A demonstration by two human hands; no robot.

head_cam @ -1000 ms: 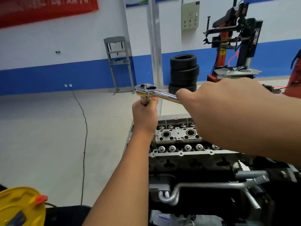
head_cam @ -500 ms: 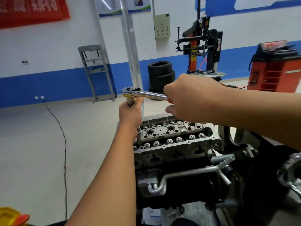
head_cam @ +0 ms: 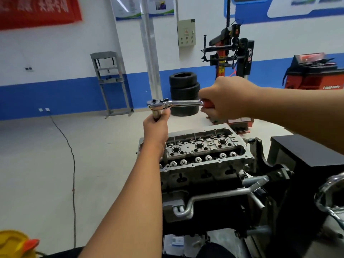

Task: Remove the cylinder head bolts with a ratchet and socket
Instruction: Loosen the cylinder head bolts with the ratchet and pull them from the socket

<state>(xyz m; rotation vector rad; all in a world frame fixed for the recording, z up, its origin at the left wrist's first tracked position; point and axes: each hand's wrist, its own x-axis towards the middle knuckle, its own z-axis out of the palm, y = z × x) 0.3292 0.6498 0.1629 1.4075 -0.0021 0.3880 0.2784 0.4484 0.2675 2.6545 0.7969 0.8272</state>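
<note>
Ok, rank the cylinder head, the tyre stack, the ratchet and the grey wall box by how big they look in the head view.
1. cylinder head
2. tyre stack, though it stands farther off
3. ratchet, partly hidden in both hands
4. grey wall box, close to the ratchet in apparent size, so that order is unsure

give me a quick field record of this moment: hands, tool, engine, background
left hand: grips the extension bar under the ratchet head
right hand: grips the ratchet's red handle
ratchet: level, raised above the cylinder head's left end
cylinder head: uncovered, spark plug wells showing
background: stacked tyres, tyre changer
</note>
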